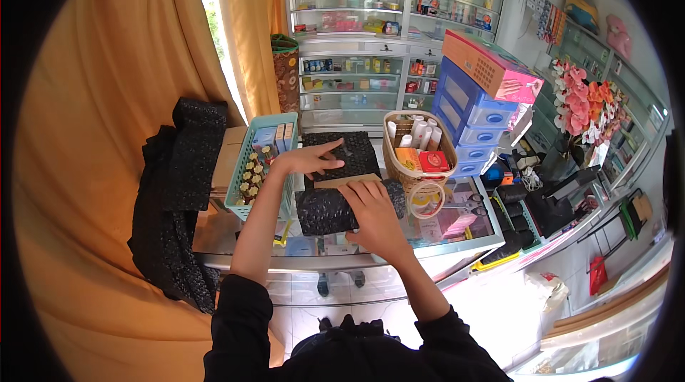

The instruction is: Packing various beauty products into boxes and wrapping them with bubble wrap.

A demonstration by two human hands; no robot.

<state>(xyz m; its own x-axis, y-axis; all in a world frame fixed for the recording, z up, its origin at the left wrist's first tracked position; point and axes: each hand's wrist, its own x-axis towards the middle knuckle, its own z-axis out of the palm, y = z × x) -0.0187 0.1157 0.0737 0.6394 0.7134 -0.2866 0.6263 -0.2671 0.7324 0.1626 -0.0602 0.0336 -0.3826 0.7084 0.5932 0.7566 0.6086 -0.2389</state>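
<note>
A black bubble-wrap bundle (324, 213) lies across the glass counter before me, with a cardboard edge (342, 181) showing along its far side. My right hand (372, 216) grips the bundle from above, thumb on the near side and fingers over the top. Beyond it, a flat sheet of black bubble wrap (361, 152) stretches away from me. My left hand (316, 160) is over that sheet with its fingers apart and holds nothing; whether the fingertips touch the wrap, I cannot tell.
A teal basket (241, 181) with boxes stands left, near draped black bubble wrap (195, 162). To the right are a woven basket (393, 165) of bottles, a tape roll (426, 200), scissors (471, 204) and blue drawers (471, 138) under a pink box (487, 66). Glass shelves (348, 7) rise behind.
</note>
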